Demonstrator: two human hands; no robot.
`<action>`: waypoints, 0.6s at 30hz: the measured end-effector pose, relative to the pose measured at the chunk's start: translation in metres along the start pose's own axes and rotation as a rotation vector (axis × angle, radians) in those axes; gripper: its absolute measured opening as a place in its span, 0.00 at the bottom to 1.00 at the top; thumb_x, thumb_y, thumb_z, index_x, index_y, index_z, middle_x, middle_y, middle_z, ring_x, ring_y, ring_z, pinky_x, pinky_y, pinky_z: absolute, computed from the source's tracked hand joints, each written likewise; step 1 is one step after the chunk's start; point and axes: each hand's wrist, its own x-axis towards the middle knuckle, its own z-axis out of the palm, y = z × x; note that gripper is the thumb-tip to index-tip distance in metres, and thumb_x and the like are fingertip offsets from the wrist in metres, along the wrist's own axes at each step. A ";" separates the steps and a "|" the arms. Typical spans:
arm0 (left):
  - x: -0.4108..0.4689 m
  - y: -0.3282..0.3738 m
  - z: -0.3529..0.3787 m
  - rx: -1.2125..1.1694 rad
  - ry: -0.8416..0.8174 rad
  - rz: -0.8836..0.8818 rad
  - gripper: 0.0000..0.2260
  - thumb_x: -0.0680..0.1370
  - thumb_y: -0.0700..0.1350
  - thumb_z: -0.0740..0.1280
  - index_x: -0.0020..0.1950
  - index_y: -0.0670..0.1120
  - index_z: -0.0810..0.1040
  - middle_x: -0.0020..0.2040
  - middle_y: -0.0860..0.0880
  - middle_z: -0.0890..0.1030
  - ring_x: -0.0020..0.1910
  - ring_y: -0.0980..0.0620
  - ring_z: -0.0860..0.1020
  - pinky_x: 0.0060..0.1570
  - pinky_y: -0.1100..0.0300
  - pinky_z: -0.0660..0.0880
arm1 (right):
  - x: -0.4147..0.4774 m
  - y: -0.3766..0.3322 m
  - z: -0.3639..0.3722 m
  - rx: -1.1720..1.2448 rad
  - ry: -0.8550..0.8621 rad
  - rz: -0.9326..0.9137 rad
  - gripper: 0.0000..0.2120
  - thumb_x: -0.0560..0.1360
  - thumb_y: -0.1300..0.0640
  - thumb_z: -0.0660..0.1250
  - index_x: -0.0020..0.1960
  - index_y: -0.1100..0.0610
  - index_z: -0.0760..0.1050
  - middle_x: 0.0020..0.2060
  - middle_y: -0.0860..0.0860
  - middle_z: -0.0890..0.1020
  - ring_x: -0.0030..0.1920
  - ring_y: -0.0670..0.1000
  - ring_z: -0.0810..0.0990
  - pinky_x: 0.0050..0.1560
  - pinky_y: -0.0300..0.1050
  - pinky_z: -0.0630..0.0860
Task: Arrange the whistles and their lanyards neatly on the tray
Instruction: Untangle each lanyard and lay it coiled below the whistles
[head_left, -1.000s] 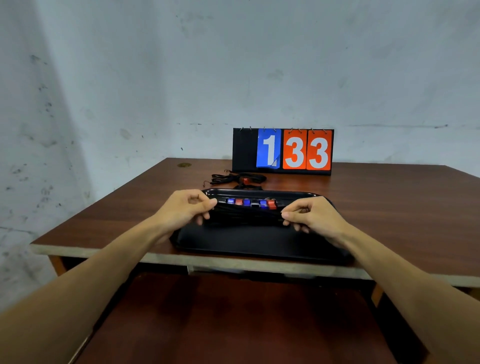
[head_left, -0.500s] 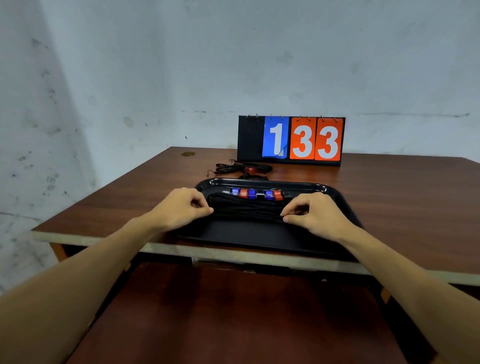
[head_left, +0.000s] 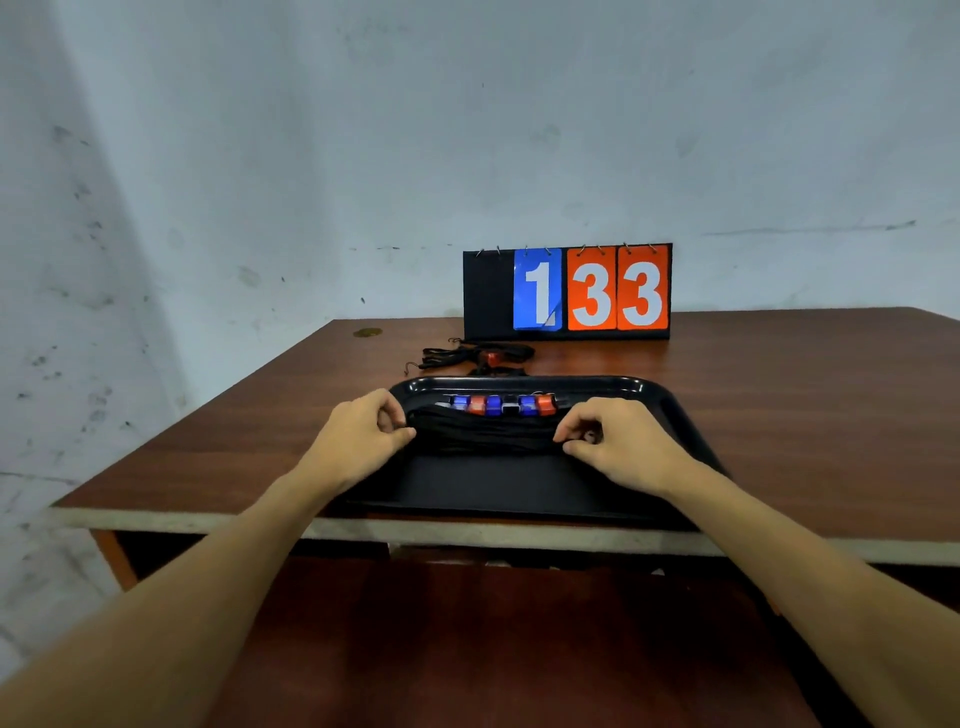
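A row of small whistles (head_left: 501, 405), blue and red with one dark one near the middle, lies side by side on the black tray (head_left: 519, 383), just beyond the fingertips of both hands and in the gap between them. Directly in front of the row, stretched from one hand to the other, is the bundle of black lanyards (head_left: 483, 432). The left hand (head_left: 358, 441) has its fingers curled in, and its thumb and forefinger (head_left: 404, 434) pinch the left end of the bundle. The right hand (head_left: 623, 449) is curled the same way, its fingertips (head_left: 565, 437) closed on the right end. The cords are black on black, so I cannot tell how many strands each pinch takes in.

Nearer the person than the fingers, the tray floor is bare, and both wrists cross its near rim. The tray sits at the front edge of a brown wooden table (head_left: 805, 415).

Past the fingers and beyond the tray's far rim, one red whistle (head_left: 491, 357) lies on the table in a loose tangle of black cord (head_left: 441, 358). Farther back stands a flip scoreboard (head_left: 566, 291) showing a blue 1 and two orange 3s, close to a pale, scuffed wall (head_left: 467, 130).
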 end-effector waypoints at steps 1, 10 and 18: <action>0.000 0.000 0.001 -0.007 0.002 0.003 0.06 0.74 0.44 0.71 0.44 0.47 0.74 0.37 0.49 0.78 0.36 0.54 0.75 0.36 0.63 0.70 | 0.000 0.000 0.000 0.006 0.002 0.009 0.07 0.72 0.61 0.71 0.45 0.50 0.80 0.44 0.46 0.81 0.42 0.43 0.77 0.41 0.28 0.71; 0.003 0.015 -0.003 -0.020 0.049 0.022 0.08 0.74 0.38 0.65 0.50 0.47 0.69 0.44 0.49 0.72 0.38 0.53 0.71 0.38 0.57 0.69 | 0.001 -0.004 -0.008 0.110 0.197 0.108 0.01 0.73 0.57 0.70 0.44 0.52 0.80 0.46 0.48 0.78 0.43 0.44 0.76 0.43 0.30 0.68; 0.033 0.050 0.005 -0.119 -0.012 0.085 0.06 0.75 0.39 0.65 0.50 0.47 0.75 0.51 0.50 0.70 0.43 0.57 0.71 0.42 0.68 0.67 | 0.034 0.001 -0.015 0.128 0.220 0.190 0.03 0.75 0.59 0.67 0.44 0.52 0.79 0.46 0.48 0.79 0.44 0.43 0.76 0.40 0.28 0.67</action>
